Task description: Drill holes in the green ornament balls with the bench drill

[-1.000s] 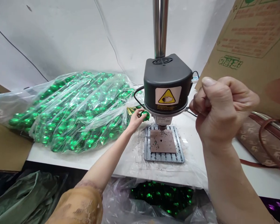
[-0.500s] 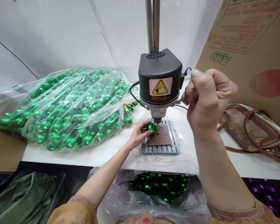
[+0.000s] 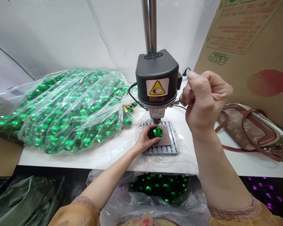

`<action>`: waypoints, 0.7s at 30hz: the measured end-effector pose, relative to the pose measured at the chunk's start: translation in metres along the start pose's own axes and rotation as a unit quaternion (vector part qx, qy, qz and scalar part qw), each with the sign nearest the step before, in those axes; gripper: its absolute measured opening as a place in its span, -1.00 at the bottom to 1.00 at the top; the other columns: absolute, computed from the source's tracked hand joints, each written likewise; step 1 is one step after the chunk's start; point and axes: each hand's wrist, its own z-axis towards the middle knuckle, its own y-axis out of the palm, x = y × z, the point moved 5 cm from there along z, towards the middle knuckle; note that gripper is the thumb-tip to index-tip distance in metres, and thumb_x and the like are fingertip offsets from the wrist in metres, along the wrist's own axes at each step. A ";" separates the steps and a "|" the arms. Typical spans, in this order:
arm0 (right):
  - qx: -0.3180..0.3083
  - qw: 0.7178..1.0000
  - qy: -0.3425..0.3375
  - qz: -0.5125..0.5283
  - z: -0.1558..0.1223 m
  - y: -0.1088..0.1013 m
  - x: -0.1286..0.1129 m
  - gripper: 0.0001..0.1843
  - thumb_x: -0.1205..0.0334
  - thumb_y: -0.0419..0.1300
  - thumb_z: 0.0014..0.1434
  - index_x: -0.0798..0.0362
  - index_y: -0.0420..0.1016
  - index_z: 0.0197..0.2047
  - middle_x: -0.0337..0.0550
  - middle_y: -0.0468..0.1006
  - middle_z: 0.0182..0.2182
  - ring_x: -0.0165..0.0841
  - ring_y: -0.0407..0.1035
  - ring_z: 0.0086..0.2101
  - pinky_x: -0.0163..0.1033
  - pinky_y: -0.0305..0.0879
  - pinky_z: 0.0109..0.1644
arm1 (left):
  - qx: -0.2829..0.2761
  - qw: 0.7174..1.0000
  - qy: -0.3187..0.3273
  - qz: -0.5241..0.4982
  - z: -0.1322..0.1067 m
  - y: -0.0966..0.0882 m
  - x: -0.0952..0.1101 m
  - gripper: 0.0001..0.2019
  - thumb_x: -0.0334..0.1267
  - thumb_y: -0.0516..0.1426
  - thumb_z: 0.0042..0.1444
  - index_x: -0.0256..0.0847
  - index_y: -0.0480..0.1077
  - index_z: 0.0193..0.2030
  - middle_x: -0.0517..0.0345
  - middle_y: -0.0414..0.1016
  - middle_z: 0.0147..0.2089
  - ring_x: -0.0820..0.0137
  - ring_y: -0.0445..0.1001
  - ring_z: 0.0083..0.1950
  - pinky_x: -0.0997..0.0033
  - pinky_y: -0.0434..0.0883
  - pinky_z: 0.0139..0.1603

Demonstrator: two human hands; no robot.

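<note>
A shiny green faceted ball sits on the brown pad of the drill press base, right under the chuck. My left hand is closed around it from the left, thumb in front and fingers behind. The thin bit comes down to the ball's top; whether it has entered cannot be made out. Beside the black head of the drill press, my right hand is in a fist at the machine's right side, on its feed handle, which is mostly hidden by the fingers.
A clear bag of green balls, tied with a yellow tie, lies left on the white table. Below the table edge, an open plastic bag holds more green balls. A brown handbag and a cardboard box stand right.
My left hand has brought the green ball slightly right, from beside the chuck to beneath it. My right fist stays at the handle. The whole view has shifted a little.
</note>
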 end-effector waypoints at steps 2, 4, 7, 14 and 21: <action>0.002 1.000 -0.001 0.010 -0.001 -0.001 0.000 -0.52 0.26 0.21 0.20 0.00 0.04 -0.64 -0.37 0.07 -0.74 -0.55 -0.02 -0.70 -0.24 -0.05 -0.61 | 0.000 1.000 -0.014 -0.016 -0.002 0.003 -0.001 -0.46 -0.15 0.36 -0.01 -0.18 0.36 0.11 -0.01 0.52 0.06 0.18 0.50 0.10 0.11 0.42 0.17; 0.004 1.000 -0.009 0.016 -0.004 -0.001 -0.001 -0.52 0.28 0.20 0.20 0.01 0.04 -0.64 -0.39 0.07 -0.74 -0.56 -0.02 -0.70 -0.27 -0.05 -0.60 | -0.007 0.999 -0.027 -0.029 -0.003 0.006 -0.004 -0.44 -0.14 0.36 0.00 -0.18 0.34 0.13 0.00 0.53 0.05 0.18 0.51 0.08 0.12 0.43 0.16; 0.005 0.999 -0.020 0.028 -0.012 -0.004 -0.003 -0.51 0.31 0.19 0.20 0.03 0.02 -0.65 -0.40 0.05 -0.75 -0.58 -0.02 -0.69 -0.28 -0.08 -0.59 | -0.015 0.999 -0.034 -0.029 -0.004 0.008 -0.008 -0.43 -0.11 0.35 0.01 -0.17 0.33 0.15 0.01 0.53 0.04 0.18 0.51 0.08 0.13 0.44 0.14; -0.004 0.995 -0.085 0.059 -0.033 -0.012 -0.002 -0.48 0.35 0.18 0.18 0.07 -0.07 -0.66 -0.39 0.02 -0.73 -0.61 -0.01 -0.69 -0.30 -0.09 -0.59 | -0.018 0.999 -0.025 -0.040 -0.004 0.008 -0.007 -0.43 -0.12 0.35 0.02 -0.17 0.32 0.15 -0.02 0.50 0.10 0.17 0.48 0.13 0.12 0.42 0.19; 0.008 0.992 -0.115 0.057 -0.042 -0.017 0.005 -0.47 0.35 0.19 0.15 0.09 -0.10 -0.65 -0.39 0.00 -0.73 -0.63 -0.05 -0.68 -0.31 -0.11 -0.58 | -0.024 0.998 -0.026 -0.044 -0.004 0.009 -0.011 -0.43 -0.15 0.35 0.02 -0.17 0.30 0.16 -0.01 0.49 0.09 0.16 0.46 0.13 0.10 0.39 0.21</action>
